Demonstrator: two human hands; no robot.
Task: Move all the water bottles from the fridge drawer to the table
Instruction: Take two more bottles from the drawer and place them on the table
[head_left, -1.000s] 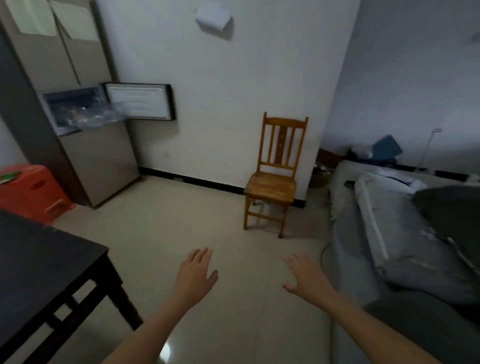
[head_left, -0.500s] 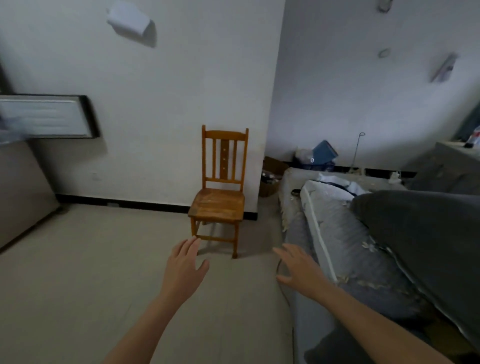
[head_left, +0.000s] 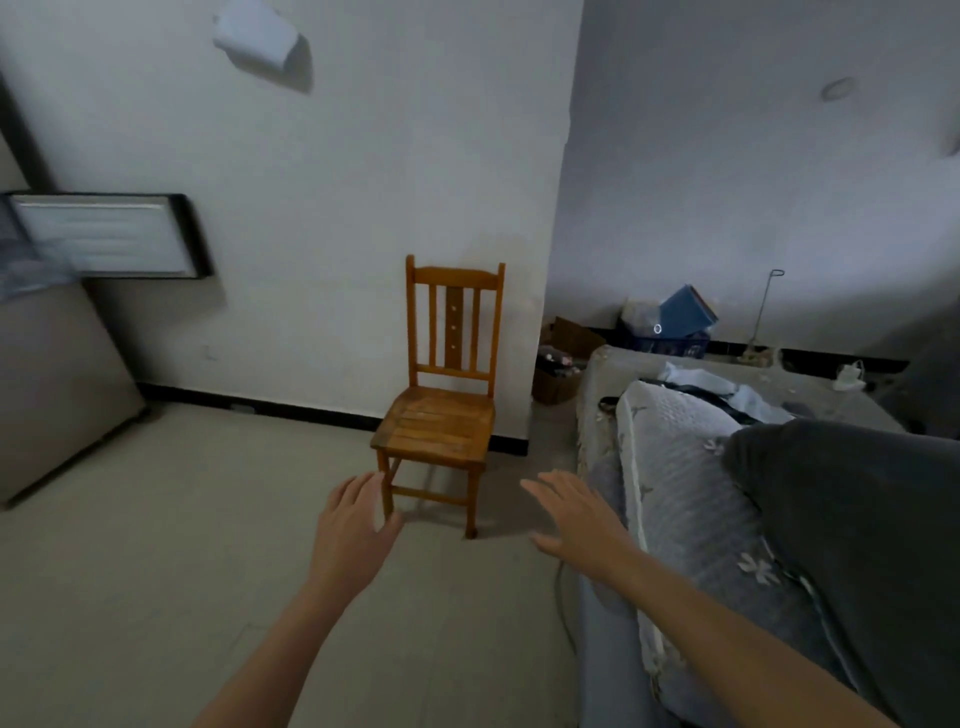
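My left hand (head_left: 353, 525) and my right hand (head_left: 576, 514) are stretched out in front of me over the floor, fingers straight, holding nothing. The fridge (head_left: 47, 374) stands at the far left edge, its small door (head_left: 104, 236) swung open toward the wall. A sliver of the pulled-out clear drawer (head_left: 21, 265) shows at the left edge, blurred. I cannot make out any water bottles, and the table is out of view.
A wooden chair (head_left: 441, 400) stands against the white wall straight ahead. A sofa (head_left: 727, 493) covered with a patterned cloth and a dark grey blanket (head_left: 852, 519) fills the right side. Boxes and clutter (head_left: 670, 322) sit along the back wall. Beige floor (head_left: 156, 545) lies between me and the fridge.
The view swung right, dropping the table and the red stool from sight, then turned slightly back left. Both hands stayed outstretched with nothing in them.
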